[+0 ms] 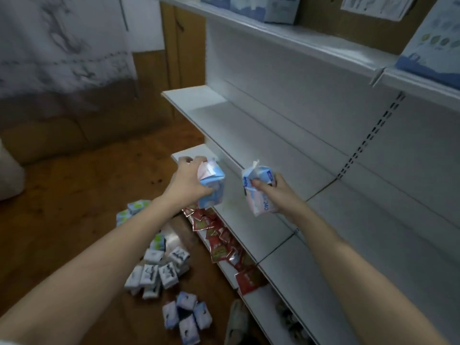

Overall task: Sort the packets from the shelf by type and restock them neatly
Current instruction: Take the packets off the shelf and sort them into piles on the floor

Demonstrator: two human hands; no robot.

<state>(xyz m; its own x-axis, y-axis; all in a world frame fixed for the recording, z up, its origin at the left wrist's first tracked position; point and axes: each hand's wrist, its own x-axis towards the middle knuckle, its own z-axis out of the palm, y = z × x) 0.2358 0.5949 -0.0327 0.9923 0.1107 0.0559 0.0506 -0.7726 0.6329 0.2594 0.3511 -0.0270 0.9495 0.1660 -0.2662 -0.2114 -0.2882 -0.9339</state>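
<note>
My left hand (185, 179) grips a light-blue and pink packet (213, 185) from its top, held over the left end of a white shelf (268, 227). My right hand (271, 192) holds a second blue-and-pink packet (258, 188) a little to the right, above the same shelf. On the wooden floor below lie several white-and-black packets (155, 272), several blue-white packets (186, 317) and a few green-dotted ones (135, 207). Red sachets (219, 242) are strewn along the lower shelf's front edge.
A higher white shelf board (199, 100) is bare. The top shelf carries blue-and-white boxes (268, 8). A brown wooden cabinet (179, 51) stands left of the shelving. A shoe (237, 319) shows near the shelf base.
</note>
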